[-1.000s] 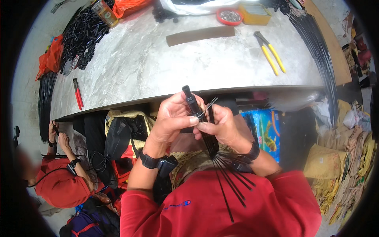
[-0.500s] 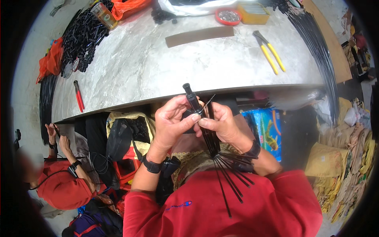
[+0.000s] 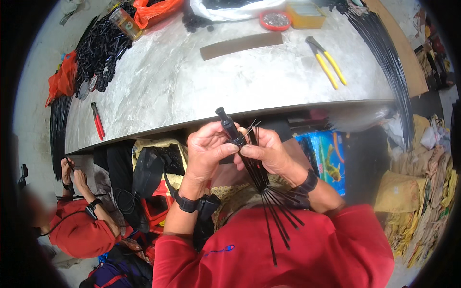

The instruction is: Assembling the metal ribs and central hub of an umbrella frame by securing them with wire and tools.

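Observation:
Just off the table's front edge, both hands hold what looks like a black umbrella frame point(image 3: 258, 175), its thin ribs fanning down over my red shirt. A black tubular plastic piece point(image 3: 227, 123) sticks up at its top, tilted to the left. My left hand point(image 3: 210, 145) closes its thumb and fingers around the base of this tube. The thumb of my right hand point(image 3: 271, 152) presses close beside the left thumb, with its fingers behind the ribs. Thin wire ends show above the right thumb. The exact joint between the thumbs is partly hidden.
On the grey table point(image 3: 158, 81) lie yellow-handled pliers point(image 3: 326, 62), red-handled pliers point(image 3: 97, 121), a dark flat strip point(image 3: 241, 45) and a red dish point(image 3: 275, 20) of small metal parts. Black parts point(image 3: 102, 48) are heaped at left. Another person point(image 3: 84, 225) works at the left.
The black tube has tilted further to the left, and more wire ends show above my right thumb. Both hands keep their grip in nearly the same place.

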`<state>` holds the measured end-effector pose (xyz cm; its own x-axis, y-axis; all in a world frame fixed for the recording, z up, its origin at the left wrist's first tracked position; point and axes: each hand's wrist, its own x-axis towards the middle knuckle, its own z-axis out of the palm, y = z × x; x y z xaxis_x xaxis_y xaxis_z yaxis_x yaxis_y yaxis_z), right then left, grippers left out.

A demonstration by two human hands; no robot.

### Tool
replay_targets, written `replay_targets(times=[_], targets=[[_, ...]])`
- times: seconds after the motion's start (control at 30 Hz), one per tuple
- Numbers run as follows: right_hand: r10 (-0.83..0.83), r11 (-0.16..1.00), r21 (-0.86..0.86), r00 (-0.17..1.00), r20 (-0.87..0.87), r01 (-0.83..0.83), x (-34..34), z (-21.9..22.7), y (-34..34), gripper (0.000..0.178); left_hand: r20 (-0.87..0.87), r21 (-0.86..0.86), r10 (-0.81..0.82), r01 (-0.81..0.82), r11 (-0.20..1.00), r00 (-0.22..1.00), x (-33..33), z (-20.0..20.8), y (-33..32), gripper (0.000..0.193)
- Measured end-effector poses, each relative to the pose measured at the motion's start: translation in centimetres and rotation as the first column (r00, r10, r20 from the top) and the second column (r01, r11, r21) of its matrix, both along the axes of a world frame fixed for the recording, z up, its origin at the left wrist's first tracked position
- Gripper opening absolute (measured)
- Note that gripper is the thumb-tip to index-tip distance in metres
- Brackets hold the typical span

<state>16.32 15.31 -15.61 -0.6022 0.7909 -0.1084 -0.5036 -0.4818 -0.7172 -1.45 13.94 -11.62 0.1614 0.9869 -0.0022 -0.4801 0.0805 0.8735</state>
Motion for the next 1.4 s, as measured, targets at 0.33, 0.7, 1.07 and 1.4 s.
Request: replay_targets(times=[0.33,0.7,1.07,1.4], targets=[[0.049,0.999,-0.009,0.999,-0.014,-0.049,0.4,0.5,-0.1,0.036,-0.045,0.092,-0.057,0.061,0.994,0.997,-1.1,-1.4,1.0,0.036],[0.046,0.999,0.003,0.999,-0.008,-0.046,0.3,0.7,-0.2,0.035,-0.081,0.233,0.0,0.019,0.972,0.997,-1.0,-3.0,1.0,0.032],[0.049,0.999,-0.005,0.993,-0.11,-0.05,0.9,0.1,0.1,0.034,-0.033,0.268,-0.105,0.11,0.957,0.994,0.1,-3.3,2.9,0.026],[-0.182,0.983,0.025,0.983,-0.019,0.183,1.2,-0.4,-0.1,0.027,-0.376,0.58,0.468,-0.191,0.792,0.8,1.7,0.4,-3.2,0.047]])
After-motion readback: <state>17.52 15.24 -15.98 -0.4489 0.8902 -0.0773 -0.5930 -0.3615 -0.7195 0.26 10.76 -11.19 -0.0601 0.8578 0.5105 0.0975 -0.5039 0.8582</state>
